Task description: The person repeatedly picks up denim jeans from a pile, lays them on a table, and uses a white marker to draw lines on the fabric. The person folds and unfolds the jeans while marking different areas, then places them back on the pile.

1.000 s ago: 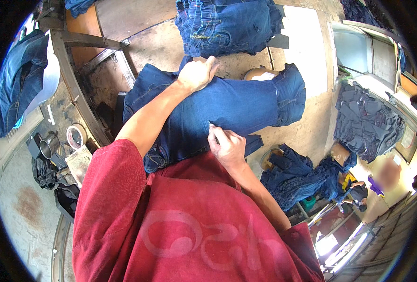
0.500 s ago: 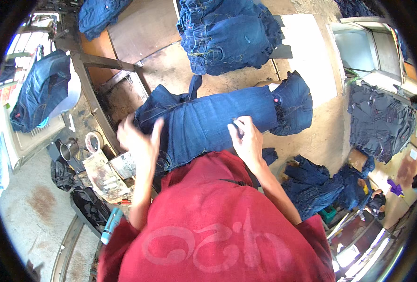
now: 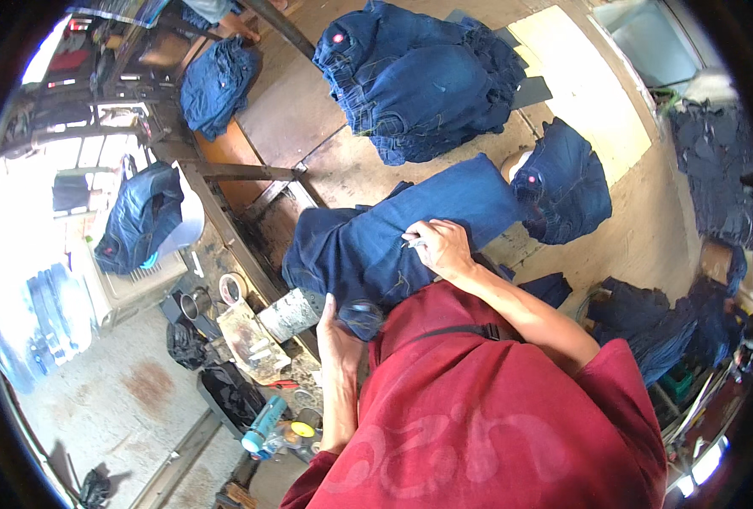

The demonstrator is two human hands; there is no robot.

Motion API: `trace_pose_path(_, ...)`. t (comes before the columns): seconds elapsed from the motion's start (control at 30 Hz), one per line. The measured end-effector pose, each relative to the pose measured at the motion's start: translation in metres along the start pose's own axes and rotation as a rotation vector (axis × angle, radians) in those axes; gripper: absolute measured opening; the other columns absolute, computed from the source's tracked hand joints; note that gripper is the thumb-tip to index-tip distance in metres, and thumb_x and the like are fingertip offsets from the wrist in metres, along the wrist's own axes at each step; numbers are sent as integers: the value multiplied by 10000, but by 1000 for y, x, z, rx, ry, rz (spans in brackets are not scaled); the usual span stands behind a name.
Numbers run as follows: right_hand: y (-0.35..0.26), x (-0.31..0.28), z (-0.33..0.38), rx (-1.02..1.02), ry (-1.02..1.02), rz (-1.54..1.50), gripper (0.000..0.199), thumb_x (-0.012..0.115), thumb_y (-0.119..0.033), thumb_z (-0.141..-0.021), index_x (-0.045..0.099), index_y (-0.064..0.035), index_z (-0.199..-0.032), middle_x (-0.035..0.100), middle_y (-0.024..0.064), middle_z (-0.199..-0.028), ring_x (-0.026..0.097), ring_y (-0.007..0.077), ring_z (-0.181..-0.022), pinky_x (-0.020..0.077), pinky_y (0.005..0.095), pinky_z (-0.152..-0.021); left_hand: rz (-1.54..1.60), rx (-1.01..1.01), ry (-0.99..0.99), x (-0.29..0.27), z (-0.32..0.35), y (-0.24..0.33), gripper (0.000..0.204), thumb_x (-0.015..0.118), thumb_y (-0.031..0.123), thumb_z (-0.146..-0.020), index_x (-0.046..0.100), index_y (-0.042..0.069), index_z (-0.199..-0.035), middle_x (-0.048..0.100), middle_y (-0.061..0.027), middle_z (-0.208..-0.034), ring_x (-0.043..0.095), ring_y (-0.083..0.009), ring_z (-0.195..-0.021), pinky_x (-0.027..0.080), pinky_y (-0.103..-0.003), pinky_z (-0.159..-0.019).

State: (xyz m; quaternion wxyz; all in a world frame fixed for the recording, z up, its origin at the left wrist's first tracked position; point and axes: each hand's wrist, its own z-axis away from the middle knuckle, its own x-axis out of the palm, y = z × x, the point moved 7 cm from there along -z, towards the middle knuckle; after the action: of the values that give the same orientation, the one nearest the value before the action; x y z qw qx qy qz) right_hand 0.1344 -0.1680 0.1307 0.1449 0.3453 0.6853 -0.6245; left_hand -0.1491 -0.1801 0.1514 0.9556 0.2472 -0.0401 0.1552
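A pair of dark blue jeans [image 3: 431, 208] lies stretched over the work surface in front of me, its near left end bunched and folded. My left hand [image 3: 339, 338] is at that near end, thumb up along the fabric and fingers closed on its edge, partly hidden by the denim. My right hand [image 3: 446, 249] rests on the middle of the jeans, closed around a small grey metal tool [image 3: 415, 243] whose kind I cannot make out. Just past the far right end sits another folded denim garment [image 3: 567, 182] with a pink-red dot on it.
A large denim pile [image 3: 427, 81] stands at the back, with a smaller one [image 3: 218, 87] to its left. Black garments [image 3: 716, 170] and more denim [image 3: 656, 327] lie at the right. At the left are a tape roll [image 3: 233, 288], a metal cup [image 3: 195, 303] and a blue bottle [image 3: 264, 424].
My view has shifted. My left hand, spread above the jeans before, has come down to their near edge. My right hand now rests on the cloth, and a gap shows beside the garment at right.
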Motion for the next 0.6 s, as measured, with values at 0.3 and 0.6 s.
trace_pose_path(0.3, 0, -23, 11, 26, 26, -32, 146, 761, -133, -923, 678, -134, -1043, 760, 71, -859, 754, 289, -809, 590, 445, -716, -213, -50, -200, 78, -38, -16, 322, 728, 198, -1045, 722, -32, -1271, 798, -174, -1186, 796, -311, -1005, 648, -443, -934)
trace_pose_path(0.6, 20, -43, -2, 76, -174, 64, 134, 817, -215, -902, 755, -152, -1003, 752, 99, -832, 753, 322, -804, 577, 475, -684, -310, 68, -221, 58, -17, -14, 446, 765, 65, -994, 629, -128, -1373, 746, -238, -1300, 767, -348, -1124, 615, -493, -1033)
